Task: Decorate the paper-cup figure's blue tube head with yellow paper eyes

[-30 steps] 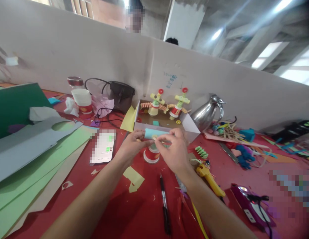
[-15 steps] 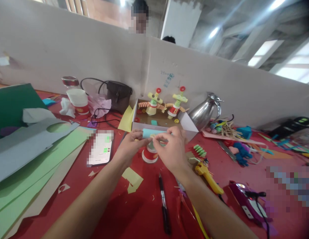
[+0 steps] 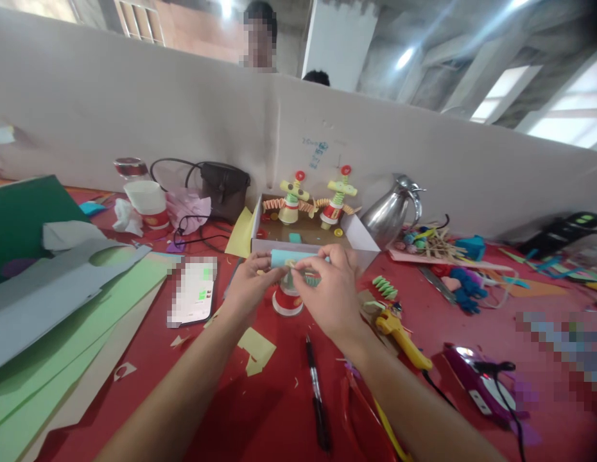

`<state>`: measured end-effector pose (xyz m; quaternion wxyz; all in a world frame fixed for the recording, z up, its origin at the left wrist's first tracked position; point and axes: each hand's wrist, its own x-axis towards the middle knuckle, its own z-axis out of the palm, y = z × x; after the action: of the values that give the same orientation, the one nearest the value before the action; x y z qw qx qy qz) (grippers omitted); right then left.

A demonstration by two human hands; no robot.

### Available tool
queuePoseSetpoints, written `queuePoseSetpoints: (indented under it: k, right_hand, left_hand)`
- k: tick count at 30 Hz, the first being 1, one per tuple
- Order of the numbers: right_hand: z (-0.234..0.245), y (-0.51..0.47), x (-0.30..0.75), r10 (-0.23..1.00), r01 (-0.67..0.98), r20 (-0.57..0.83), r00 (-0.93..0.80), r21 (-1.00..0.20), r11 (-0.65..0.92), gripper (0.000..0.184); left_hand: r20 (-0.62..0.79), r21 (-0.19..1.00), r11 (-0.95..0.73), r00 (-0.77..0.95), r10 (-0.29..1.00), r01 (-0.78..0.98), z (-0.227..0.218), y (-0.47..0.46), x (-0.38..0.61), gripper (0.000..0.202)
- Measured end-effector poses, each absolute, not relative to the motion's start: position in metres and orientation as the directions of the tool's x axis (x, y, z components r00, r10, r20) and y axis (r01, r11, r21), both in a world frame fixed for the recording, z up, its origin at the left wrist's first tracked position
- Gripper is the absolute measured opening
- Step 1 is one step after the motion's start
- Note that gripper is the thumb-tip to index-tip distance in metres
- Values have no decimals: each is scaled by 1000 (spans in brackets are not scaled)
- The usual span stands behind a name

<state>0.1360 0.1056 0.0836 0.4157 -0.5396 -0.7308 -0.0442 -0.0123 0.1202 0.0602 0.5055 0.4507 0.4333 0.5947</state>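
Note:
Just above a red and white paper cup figure is a light blue paper roll, held level. My left hand grips its left end between thumb and fingers. My right hand is closed in a pinch on a small yellowish piece at the front of the roll. Its other fingers hide the roll's right end. A green folded strip shows partly behind the right fingers. Behind my hands, a shallow box holds two finished-looking cup figures with folded-paper arms.
A phone and coloured paper sheets lie left. A pen lies in front. On the right are a yellow glue gun, a green folded strip and a purple device. A steel jug stands behind.
The whole view has shifted slightly. Both hands keep nearly the same hold at the blue roll, with the right fingers still pinching at its front.

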Motion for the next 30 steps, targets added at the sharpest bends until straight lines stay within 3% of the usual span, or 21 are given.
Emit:
queuePoseSetpoints:
  k: [14, 20, 26, 30]
  right_hand:
    - [77, 112, 130, 739, 852, 672, -47, -358, 381, 10]
    - [78, 113, 127, 721, 877, 690, -60, -309, 368, 11]
    - [83, 107, 130, 720, 885, 687, -95, -273, 377, 11]
    - [88, 105, 155, 701, 859, 712, -41, -333, 388, 11]
  left_hand:
    - [112, 981, -126, -97, 989, -151, 60, 118, -13, 11]
    - [118, 970, -142, -127, 985, -196, 61, 118, -9, 22]
    - [164, 968, -188, -146, 976, -166, 54, 121, -9, 14]
    - [164, 968, -189, -153, 975, -164, 51, 122, -9, 16]
